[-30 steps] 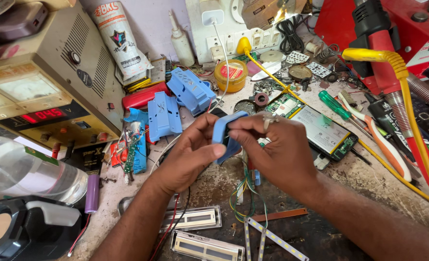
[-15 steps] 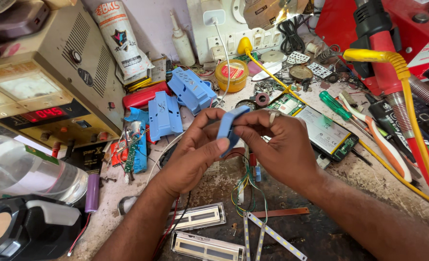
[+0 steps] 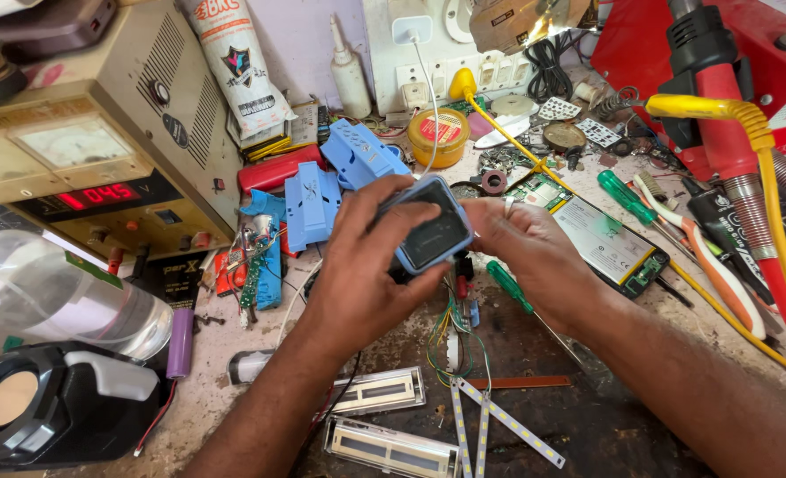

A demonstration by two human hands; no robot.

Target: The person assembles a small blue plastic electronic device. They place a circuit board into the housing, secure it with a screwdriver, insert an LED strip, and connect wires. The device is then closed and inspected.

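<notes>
The blue casing [image 3: 428, 232] sits gripped between the left hand [image 3: 362, 274] and right hand [image 3: 526, 243], above the workbench [image 3: 216, 398].

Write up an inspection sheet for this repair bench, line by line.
Surface: worn, stained bench top, crowded.
Job's things: small blue plastic-cased device with a dark face, lifted off the bench; thin coloured wires hang beneath it.
Clutter: loose blue plastic shells, green-handled screwdriver, opened phone, white LED strips, yellow tub.
Grippers: left hand and right hand both grip the device.
Cables: yellow coiled hose; white cord to wall sockets.
Surroundings: beige power supply with red digits, red equipment.
</notes>
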